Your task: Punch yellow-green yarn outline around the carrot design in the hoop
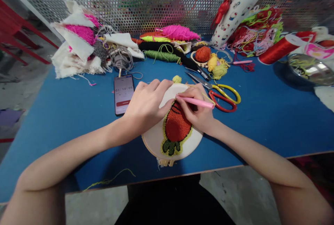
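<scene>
An embroidery hoop (pixel 153 145) with white cloth lies at the table's front, its wooden screw end toward me. Tufted on the cloth is an orange-red carrot shape (pixel 178 124) with dark green leaves, a black outline and a yellow-green border. My left hand (pixel 148 101) grips the hoop at its far left, thumb on the cloth by the carrot's far tip; its fingertips are partly hidden. Pinched in my right hand (pixel 199 111) is a pink punch needle (pixel 199 102), its tip down at the carrot's far end. Yellow-green yarn (pixel 207 97) trails by its handle.
Red-and-yellow-handled scissors (pixel 221 96) lie right of the hoop, beside a cutter (pixel 204 73). A phone (pixel 123 94) showing a timer is at left. Along the back are fabric scraps (pixel 78 57), yarn bundles (pixel 177 32), a tumbler (pixel 232 16) and a metal bowl (pixel 313 68).
</scene>
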The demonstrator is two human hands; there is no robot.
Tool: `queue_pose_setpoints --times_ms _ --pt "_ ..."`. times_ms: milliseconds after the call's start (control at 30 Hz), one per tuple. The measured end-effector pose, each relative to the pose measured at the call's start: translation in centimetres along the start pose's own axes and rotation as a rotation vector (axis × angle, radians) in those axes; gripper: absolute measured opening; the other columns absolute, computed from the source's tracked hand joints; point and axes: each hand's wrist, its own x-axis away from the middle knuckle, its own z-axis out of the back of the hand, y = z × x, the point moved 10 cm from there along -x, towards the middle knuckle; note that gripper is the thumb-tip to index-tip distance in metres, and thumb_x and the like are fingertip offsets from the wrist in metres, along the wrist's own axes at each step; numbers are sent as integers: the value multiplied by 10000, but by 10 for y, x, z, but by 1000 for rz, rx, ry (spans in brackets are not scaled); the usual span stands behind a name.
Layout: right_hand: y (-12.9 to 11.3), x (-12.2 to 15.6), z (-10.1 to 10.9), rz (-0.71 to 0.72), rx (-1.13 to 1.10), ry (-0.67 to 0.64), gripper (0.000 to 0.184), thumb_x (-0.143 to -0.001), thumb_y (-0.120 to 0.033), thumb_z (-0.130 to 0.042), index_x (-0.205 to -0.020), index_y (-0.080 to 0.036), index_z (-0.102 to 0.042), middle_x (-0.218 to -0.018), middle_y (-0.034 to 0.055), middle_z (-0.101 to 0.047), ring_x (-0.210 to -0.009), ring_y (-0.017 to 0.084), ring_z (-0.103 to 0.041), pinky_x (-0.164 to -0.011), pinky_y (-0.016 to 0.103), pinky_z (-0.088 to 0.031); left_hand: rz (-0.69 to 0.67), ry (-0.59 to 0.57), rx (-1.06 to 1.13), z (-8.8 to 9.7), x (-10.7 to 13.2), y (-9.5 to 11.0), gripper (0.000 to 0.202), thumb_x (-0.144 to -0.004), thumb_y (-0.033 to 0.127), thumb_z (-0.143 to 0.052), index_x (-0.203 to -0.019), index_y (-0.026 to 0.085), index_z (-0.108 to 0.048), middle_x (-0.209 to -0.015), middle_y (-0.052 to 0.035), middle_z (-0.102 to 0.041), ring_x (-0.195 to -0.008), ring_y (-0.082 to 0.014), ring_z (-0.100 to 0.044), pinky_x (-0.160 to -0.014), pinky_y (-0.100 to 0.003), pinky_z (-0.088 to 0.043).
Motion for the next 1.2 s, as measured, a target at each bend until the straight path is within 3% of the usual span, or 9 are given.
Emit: queue_pose_setpoints --times_ms 100,200,367,567,767,900,1067,1200 --pt "3 1 -3 -17 -6 -21 93 -883 -168 -620 -925 -251 -627 -840 6 -670 -845 192 -612 -841 450 -541 1 -27 -6 -5 -2 -2 332 -956 335 -483 -1222 153 -559 -1054 -102 -692 -998 -273 -649 -815 -373 -413" --pt "15 2 -2 -126 -100 -19 50 -899 -199 -606 -894 -242 -630 -832 3 -667 -816 175 -624 -813 413 -534 9 -49 24 -11 -5 -7 324 -952 351 -488 -1205 159 -558 -1059 -97 -695 -1009 -272 -651 -823 -369 -408" --pt "43 10 7 -383 -313 109 141 -936 -303 -562 -826 -237 -619 -789 1 -639 -793 154 -632 -762 347 -531 21 -54 69 -15 -7 -11 332 -941 383 -488 -1170 157 -570 -1020 -90 -699 -987 -276 -656 -822 -373 -414" --pt "56 14 13 -478 -435 225 213 -920 -375 -590 -767 -227 -581 -703 -30 -574 -646 115 -552 -670 306 -489 26 -54 66 -13 -6 -10 322 -934 361 -500 -1181 164 -563 -1045 -94 -702 -999 -275 -652 -826 -368 -413" --pt "53 11 14 -467 -456 231 233 -918 -360 -601 -734 -221 -567 -664 -38 -560 -614 107 -533 -636 291 -475 36 -70 68 -14 -6 -11 337 -934 352 -506 -1204 158 -562 -1049 -99 -702 -996 -277 -652 -836 -372 -414" --pt "52 12 12 -452 -444 210 196 -926 -317 -591 -757 -219 -576 -695 -33 -581 -660 111 -564 -696 301 -489 14 -36 73 -9 -6 -8 329 -981 372 -431 -1171 152 -585 -1012 -97 -711 -959 -257 -662 -808 -359 -412" --pt "37 7 9 -332 -319 138 116 -923 -261 -581 -812 -228 -576 -760 -10 -596 -766 148 -609 -730 336 -513 -16 12 73 -1 -4 -3 359 -1019 331 -327 -1153 150 -606 -935 -86 -713 -904 -226 -663 -766 -335 -394" --pt "29 5 5 -280 -265 87 55 -912 -221 -585 -863 -240 -568 -791 -11 -571 -726 138 -597 -689 335 -509 -30 26 -14 0 -2 0 358 -1009 302 -333 -1179 141 -604 -909 -96 -701 -876 -238 -654 -770 -357 -384"
